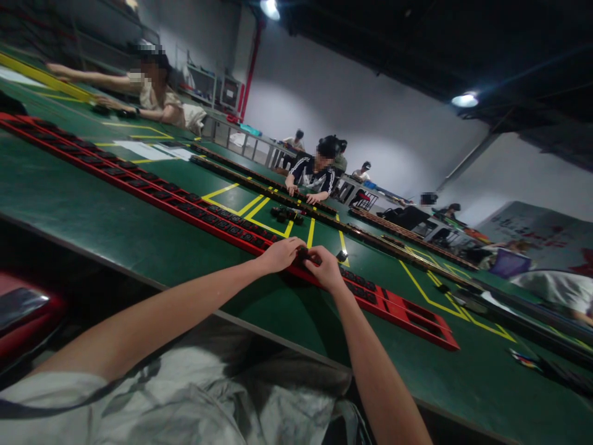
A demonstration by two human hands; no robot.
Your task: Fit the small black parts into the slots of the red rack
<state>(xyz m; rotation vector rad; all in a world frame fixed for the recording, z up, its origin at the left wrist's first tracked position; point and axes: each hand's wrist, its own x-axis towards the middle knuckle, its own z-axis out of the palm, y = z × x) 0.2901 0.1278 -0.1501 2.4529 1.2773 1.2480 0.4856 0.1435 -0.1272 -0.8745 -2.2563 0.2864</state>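
Note:
A long red tray (417,312) with slots runs across the green table (92,204); most slots hold small black parts, and a few at its right end stand empty. My left hand (280,253) and my right hand (324,267) meet over the tray, fingers curled and pinched on a small black part (303,253) held between them just above the tray. A single loose black part (341,255) lies on the table just beyond my right hand. A small heap of black parts (287,214) sits inside yellow floor-tape lines farther back.
Across the table a person in a striped top (315,176) works at another long tray (259,179). Another person (157,93) leans over the table at the far left. More people sit at the back right. The table's near edge (194,296) runs by my lap.

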